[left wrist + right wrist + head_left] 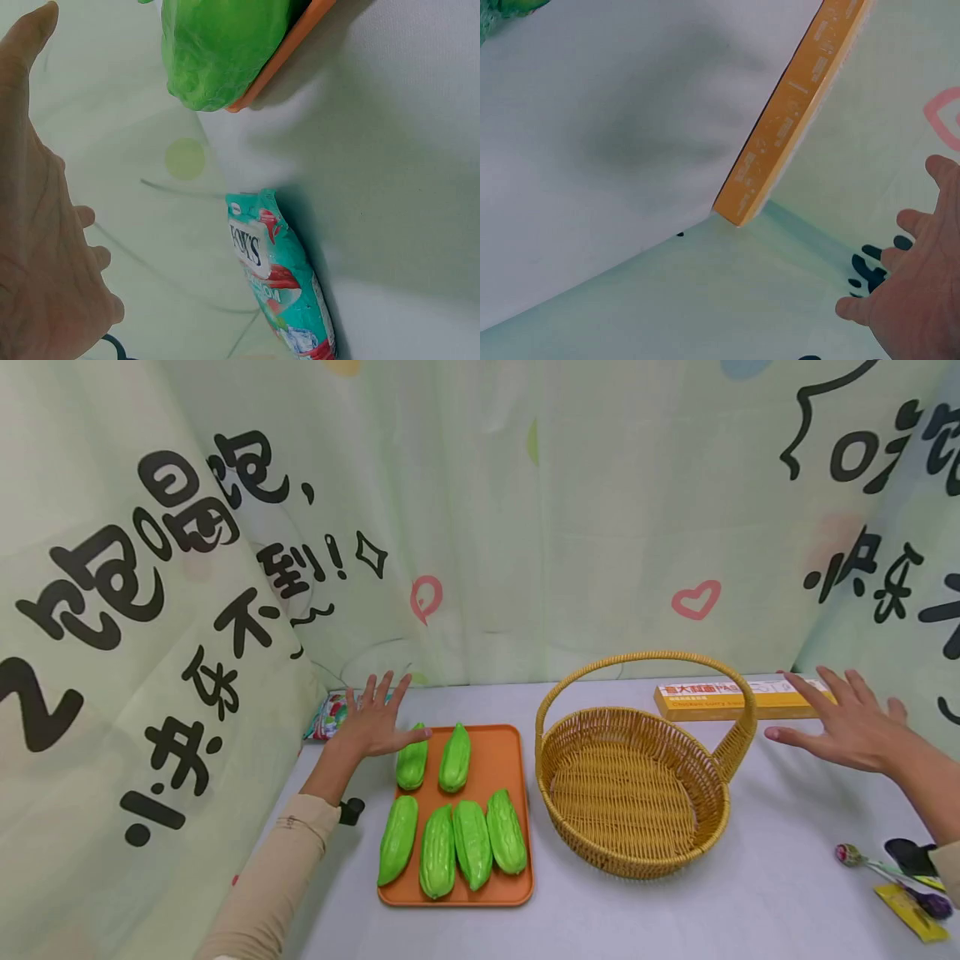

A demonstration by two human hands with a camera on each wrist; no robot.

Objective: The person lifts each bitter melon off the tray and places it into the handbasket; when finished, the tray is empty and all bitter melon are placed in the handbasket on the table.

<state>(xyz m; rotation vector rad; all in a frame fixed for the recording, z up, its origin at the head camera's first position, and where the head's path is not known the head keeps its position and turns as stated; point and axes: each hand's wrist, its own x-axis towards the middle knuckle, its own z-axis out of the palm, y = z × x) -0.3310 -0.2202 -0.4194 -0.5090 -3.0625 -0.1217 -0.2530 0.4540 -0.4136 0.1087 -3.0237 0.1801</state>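
My left hand is spread in the air over the far left corner of an orange tray, fingers straight and holding nothing. Several green ridged gourds lie on the tray, two at the back and the others in a front row. A wicker basket with a tall arched handle stands right of the tray, its inside bare. Beyond the basket, my right hand hovers with fingers spread, nearest to a long yellow pasta box. In the right wrist view its fingers point past the box.
A teal and red candy bag lies at the back left, beside the left hand. At the right front are a small dried flower and a yellow packet. A printed curtain encloses the table at the back and sides.
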